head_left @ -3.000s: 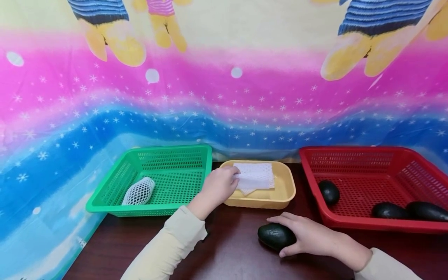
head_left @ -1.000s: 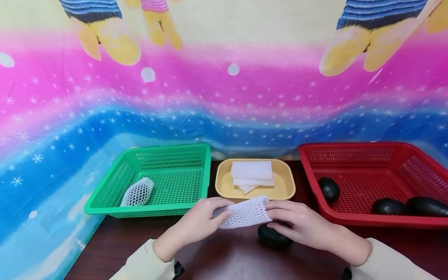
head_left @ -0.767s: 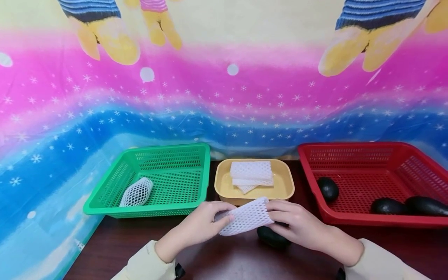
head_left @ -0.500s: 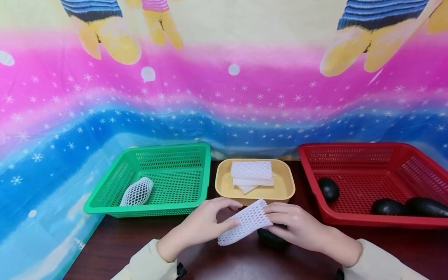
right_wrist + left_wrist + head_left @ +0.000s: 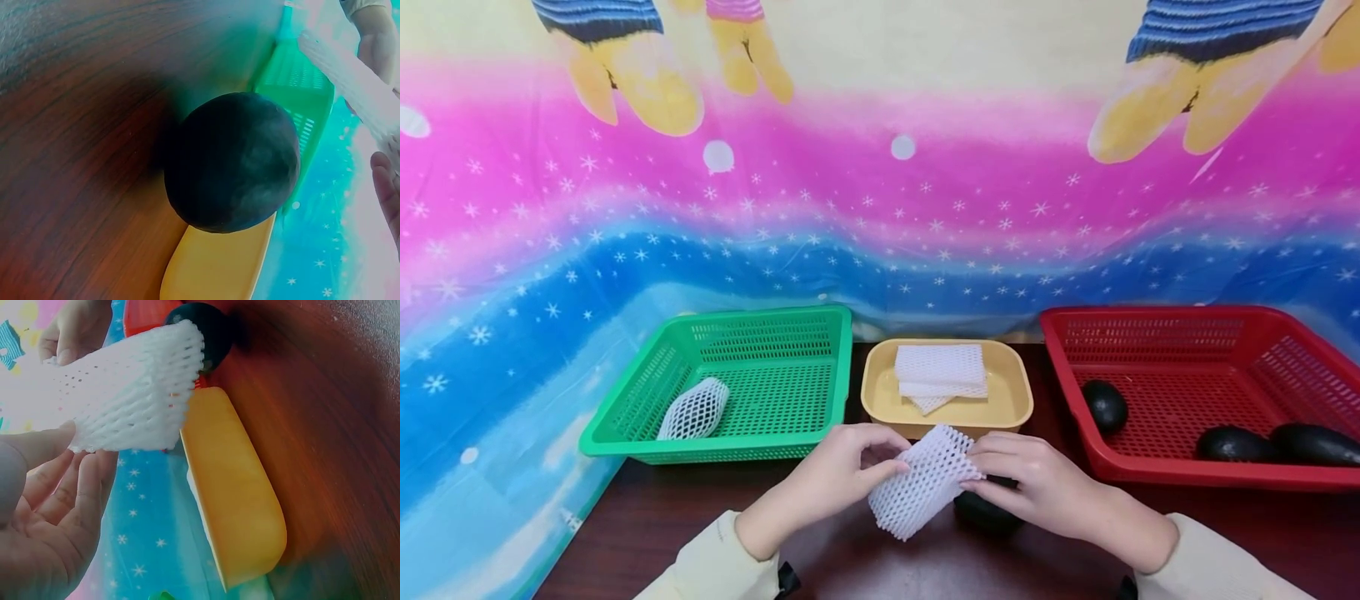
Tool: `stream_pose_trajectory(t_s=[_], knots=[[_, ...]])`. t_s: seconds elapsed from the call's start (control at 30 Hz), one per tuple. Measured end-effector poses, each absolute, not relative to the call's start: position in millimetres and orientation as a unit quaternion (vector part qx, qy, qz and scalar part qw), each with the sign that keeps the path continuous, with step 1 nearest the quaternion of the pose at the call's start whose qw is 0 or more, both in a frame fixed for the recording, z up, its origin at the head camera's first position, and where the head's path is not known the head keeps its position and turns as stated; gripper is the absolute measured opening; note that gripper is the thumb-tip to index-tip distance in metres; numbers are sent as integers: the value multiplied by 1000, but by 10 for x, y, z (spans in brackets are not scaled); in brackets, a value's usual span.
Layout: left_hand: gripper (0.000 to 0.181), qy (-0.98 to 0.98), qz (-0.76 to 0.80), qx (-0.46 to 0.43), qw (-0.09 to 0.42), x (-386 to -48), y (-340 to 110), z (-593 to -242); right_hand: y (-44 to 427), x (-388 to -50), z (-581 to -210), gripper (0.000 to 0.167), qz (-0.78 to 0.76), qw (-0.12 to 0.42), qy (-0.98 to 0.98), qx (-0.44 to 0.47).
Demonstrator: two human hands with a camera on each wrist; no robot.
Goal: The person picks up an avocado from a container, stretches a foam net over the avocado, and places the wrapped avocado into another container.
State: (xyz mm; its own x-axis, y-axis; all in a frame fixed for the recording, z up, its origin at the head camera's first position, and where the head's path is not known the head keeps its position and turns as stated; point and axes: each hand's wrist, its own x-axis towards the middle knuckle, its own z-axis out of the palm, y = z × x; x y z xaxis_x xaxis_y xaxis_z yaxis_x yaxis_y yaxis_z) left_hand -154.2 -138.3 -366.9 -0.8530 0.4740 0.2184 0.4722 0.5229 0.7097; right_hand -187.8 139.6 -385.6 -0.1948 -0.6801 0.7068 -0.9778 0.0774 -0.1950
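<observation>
Between my hands, above the table, hangs a white foam net sleeve (image 5: 917,487), tilted with its lower left end toward me. My left hand (image 5: 838,471) pinches its upper left edge between thumb and fingers; the left wrist view shows the thumb on the net (image 5: 134,394). The right end is held by the thumb and fingertips of my right hand (image 5: 1037,479). A dark avocado (image 5: 987,514) lies on the table below my right hand, partly covered by it. It looms large in the right wrist view as a dark round shape (image 5: 234,165), apart from the fingers.
Behind the hands, a yellow tray (image 5: 1015,408) holds several folded foam nets (image 5: 940,371). At left a green basket (image 5: 842,392) contains one net-wrapped fruit (image 5: 695,410). A red basket (image 5: 1150,475) at right holds three dark avocados (image 5: 1105,407). A patterned cloth hangs behind.
My left hand has taken a foam net from the tray and brought it forward. My right hand has left the avocado and grips the net's other end. The net's left end has swung down.
</observation>
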Motion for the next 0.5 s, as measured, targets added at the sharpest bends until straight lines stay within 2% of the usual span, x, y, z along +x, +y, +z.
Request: stream_pose_trajectory(t_s=[0.33,0.5], knots=[[8,885,392,251,-9,-1565,-1451,-3636,1472,-1862,-3899,16,350,204,-707,579],[5,886,394,245,0,-1582,-1470,-3618,1529,-1870,-3942,20,342,217,-709,577]])
